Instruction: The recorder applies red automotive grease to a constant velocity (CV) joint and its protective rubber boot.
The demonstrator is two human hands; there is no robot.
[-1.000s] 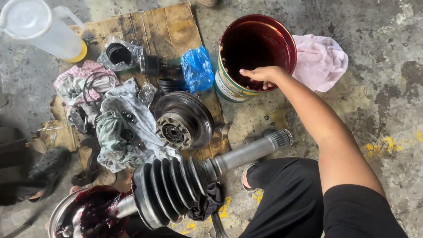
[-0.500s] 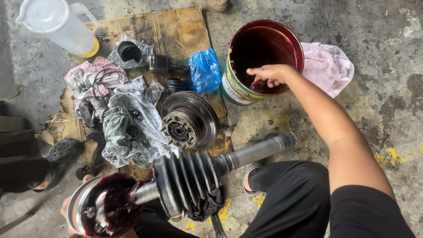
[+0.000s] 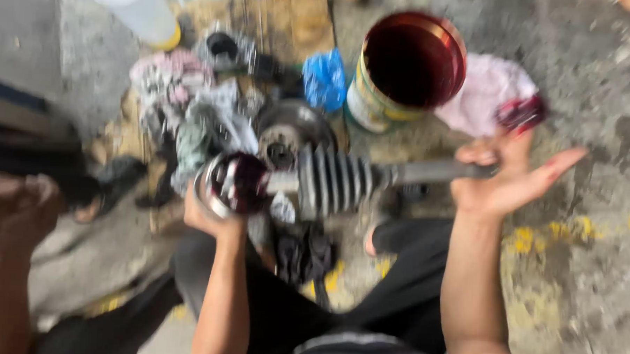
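The view is blurred by motion. My left hand (image 3: 212,215) grips the metal cup of a car axle joint (image 3: 234,183), whose inside is smeared with dark red grease. A ribbed black rubber boot (image 3: 332,181) follows the cup, then the steel shaft (image 3: 427,172) runs right to my right hand (image 3: 510,180). That hand is palm up with fingers spread and a lump of red grease (image 3: 523,114) on its fingertips. The shaft's end meets it near the thumb. A round can of red grease (image 3: 410,62) stands just beyond.
A pink rag (image 3: 485,92) lies right of the can and a blue bag (image 3: 325,80) left of it. A metal hub (image 3: 289,131), dirty rags (image 3: 191,117) and a white jug (image 3: 136,7) sit on cardboard (image 3: 285,26). Another person's limb (image 3: 13,215) is at the left.
My right hand has come out of the can toward me with grease on its fingers. My left hand has raised the joint cup, so the axle now lies level between both hands.
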